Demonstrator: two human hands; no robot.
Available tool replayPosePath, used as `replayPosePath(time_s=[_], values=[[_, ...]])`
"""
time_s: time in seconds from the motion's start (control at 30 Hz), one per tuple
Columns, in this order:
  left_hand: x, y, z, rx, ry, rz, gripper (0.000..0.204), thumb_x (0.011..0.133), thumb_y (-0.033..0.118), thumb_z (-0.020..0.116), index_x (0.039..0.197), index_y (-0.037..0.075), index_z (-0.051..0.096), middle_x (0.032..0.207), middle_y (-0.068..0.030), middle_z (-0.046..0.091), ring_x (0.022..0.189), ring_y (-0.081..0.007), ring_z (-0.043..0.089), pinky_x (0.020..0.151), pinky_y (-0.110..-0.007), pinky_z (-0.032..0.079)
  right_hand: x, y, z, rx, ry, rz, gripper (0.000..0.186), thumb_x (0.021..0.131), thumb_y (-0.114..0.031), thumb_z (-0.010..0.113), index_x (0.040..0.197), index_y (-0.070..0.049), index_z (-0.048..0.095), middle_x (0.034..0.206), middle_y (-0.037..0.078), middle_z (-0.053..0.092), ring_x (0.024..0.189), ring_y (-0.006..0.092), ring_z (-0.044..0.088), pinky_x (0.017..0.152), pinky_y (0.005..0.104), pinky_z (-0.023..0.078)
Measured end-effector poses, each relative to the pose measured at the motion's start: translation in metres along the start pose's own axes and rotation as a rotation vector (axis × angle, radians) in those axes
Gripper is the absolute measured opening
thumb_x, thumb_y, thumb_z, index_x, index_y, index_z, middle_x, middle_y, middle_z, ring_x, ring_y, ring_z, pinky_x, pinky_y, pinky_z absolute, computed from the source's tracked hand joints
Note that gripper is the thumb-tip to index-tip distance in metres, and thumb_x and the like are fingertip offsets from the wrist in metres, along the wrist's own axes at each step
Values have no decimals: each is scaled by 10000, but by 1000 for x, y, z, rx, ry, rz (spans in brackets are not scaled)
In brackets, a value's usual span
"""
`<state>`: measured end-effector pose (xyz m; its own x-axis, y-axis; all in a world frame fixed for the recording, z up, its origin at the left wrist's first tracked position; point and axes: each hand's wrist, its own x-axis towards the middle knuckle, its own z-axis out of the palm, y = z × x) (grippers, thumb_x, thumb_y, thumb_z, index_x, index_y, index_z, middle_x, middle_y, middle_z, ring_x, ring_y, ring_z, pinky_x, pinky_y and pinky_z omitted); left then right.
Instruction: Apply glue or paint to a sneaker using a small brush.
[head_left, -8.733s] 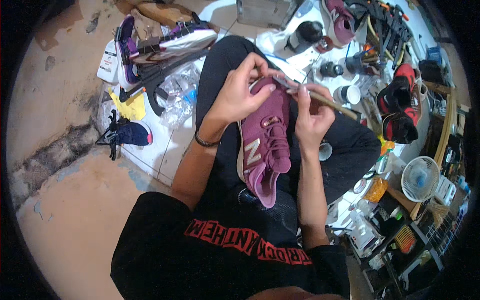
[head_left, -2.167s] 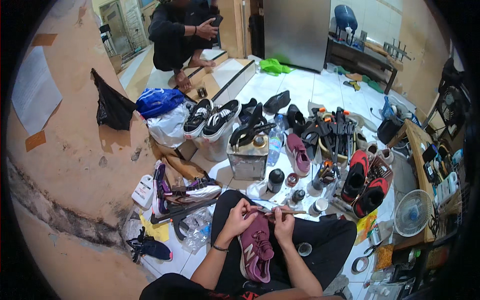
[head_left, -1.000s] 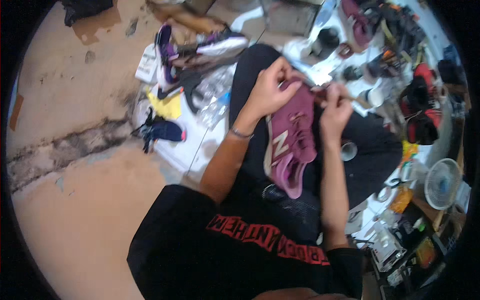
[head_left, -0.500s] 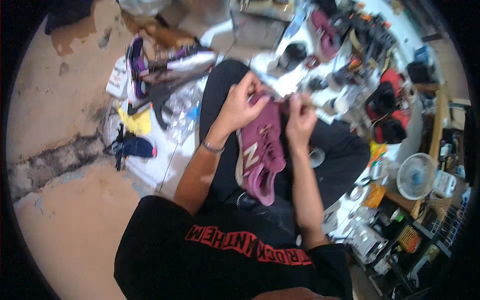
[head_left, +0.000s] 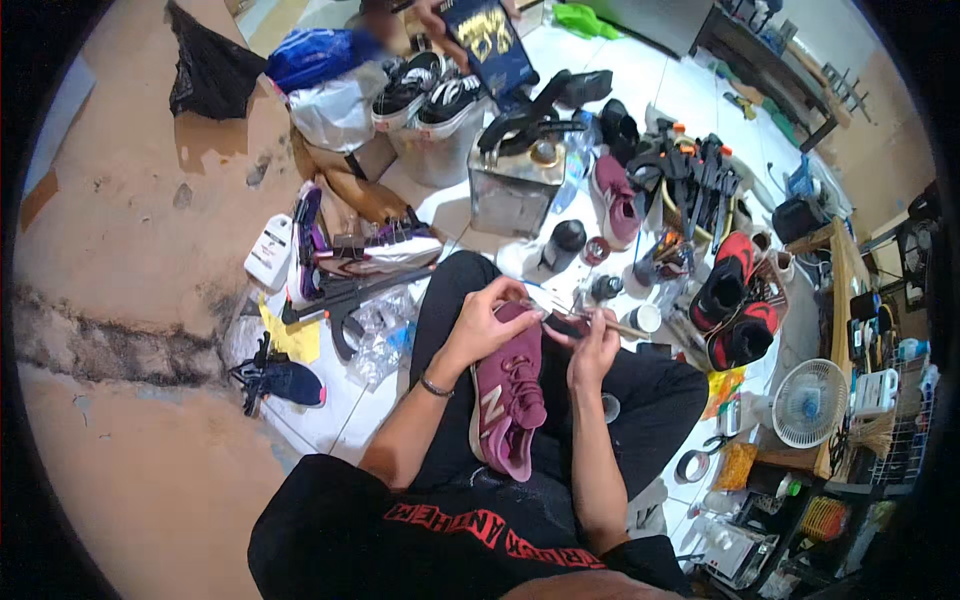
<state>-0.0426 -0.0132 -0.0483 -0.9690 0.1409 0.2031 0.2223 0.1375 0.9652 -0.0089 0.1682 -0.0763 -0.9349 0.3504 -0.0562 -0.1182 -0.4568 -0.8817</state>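
Note:
A maroon lace-up sneaker (head_left: 512, 385) rests on my lap, its toe pointing away from me and its heel opening toward me. My left hand (head_left: 490, 328) is closed on the toe end, fingers and thumb pinching at its edge. Just right of the toe, my right hand (head_left: 592, 352) grips a thin wooden-handled tool (head_left: 630, 331). The tool's handle sticks out to the right; I cannot make out its working end. A small dark reddish piece lies between the two hands, too unclear to name.
A matching maroon sneaker (head_left: 615, 200) lies farther off, beyond small bottles (head_left: 565, 243) and a metal can (head_left: 510, 195). Clamped purple-white shoes (head_left: 375, 245) sit left, red-black sneakers (head_left: 735, 295) right, near a white fan (head_left: 810, 403). At the top, another person's hand (head_left: 437, 25) holds a dark box (head_left: 488, 50).
The view has tilted up, so my hands and the sneaker sit lower and the other person's hand now shows. Both hands stay at the toe.

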Motion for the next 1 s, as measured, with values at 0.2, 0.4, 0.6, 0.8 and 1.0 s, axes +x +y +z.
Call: replayPosePath(time_s=[0.2,0.4,0.6,0.8,1.0], values=[[5,-7,1,187,-37,-120,199,877,165,756,917,-27,719,788,-81,726,717,-91,634,656,-258,497,5,-24,-32,-89,21,-106,242,1046,-251,521,1071,-13,550,889,115,629,770,220,688,626,438,644],[-3,-11,-8,77,-103,-176,191,939,132,679,953,-56,712,883,-89,737,871,-134,690,783,-276,541,-2,-47,-46,-210,70,-188,202,1023,-169,569,1078,24,590,885,143,654,679,183,669,629,363,624],[2,-17,-11,-106,-101,-108,243,1038,136,508,1040,-57,655,979,-139,734,970,-172,690,879,-292,528,-4,-80,-92,-350,106,-307,152,1022,-118,560,1097,-7,489,907,168,662,680,184,669,624,334,608],[1,-22,-6,-177,36,-68,302,1068,183,467,899,-40,581,943,-122,756,796,-84,637,684,-267,496,-28,-90,-147,-476,177,-186,177,1000,-156,616,1067,-14,535,869,140,669,662,167,656,602,321,587],[4,-12,-9,-132,30,-103,363,1037,173,542,762,-60,591,886,-120,756,741,-76,616,644,-248,474,-35,-88,-154,-516,222,-149,163,1011,-146,594,1036,15,608,808,95,647,654,162,641,620,300,563]])
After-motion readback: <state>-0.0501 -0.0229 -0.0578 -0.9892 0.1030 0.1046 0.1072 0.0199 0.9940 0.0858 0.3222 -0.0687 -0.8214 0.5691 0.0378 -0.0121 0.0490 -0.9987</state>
